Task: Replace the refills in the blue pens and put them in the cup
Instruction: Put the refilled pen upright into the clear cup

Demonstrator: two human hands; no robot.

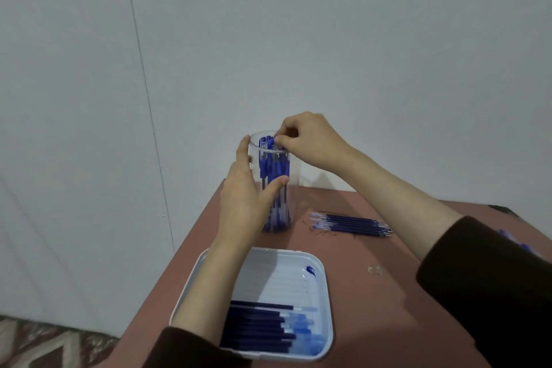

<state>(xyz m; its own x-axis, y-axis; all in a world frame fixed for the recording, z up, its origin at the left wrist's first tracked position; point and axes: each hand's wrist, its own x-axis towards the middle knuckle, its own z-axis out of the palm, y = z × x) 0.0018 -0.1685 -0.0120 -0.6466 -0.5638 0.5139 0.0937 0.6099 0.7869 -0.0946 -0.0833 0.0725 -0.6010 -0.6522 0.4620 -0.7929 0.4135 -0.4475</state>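
A tall clear cup (pixel 294 170) stands at the table's far left corner with several blue pens (pixel 276 166) upright inside. My left hand (pixel 246 197) wraps around the cup's left side, thumb across its front. Over the cup's rim, my right hand (pixel 310 139) pinches the blue cap end of one pen (pixel 272 140) between its fingertips. Several dark blue refills (pixel 352 223) lie in a row on the table right of the cup. A white tray (pixel 298 263) near the front holds several more refills (pixel 260 329).
The reddish-brown table (pixel 373 308) ends on the left just beyond the cup and tray. A small clear scrap (pixel 375 269) lies right of the tray. More blue pens (pixel 513 240) show at the right edge behind my sleeve. A blue ink stain (pixel 311 271) marks the tray.
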